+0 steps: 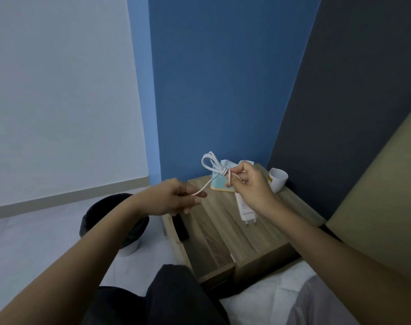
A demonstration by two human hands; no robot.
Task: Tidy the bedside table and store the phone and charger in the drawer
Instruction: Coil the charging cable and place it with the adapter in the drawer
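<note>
Head view
My right hand (249, 184): pinches the coiled white charger cable (212, 164) at its knot; the white plug adapter (245, 211) hangs below my palm, pins down.
My left hand (176, 198): fingers closed on the cable's free end, pulled taut.
Writing: yellow label on the white cup (279, 179), unreadable.
Bedside table (270, 233): front half bare; tissue box (220, 185) at the back.
Drawer (178, 238): open on the left, a dark object inside, possibly the phone.

From my remote seat I could read nothing — the yellow label (270, 179) on the white cup (279, 179) was too small, and faint print on the charger plug (246, 208) was blurred.
</note>
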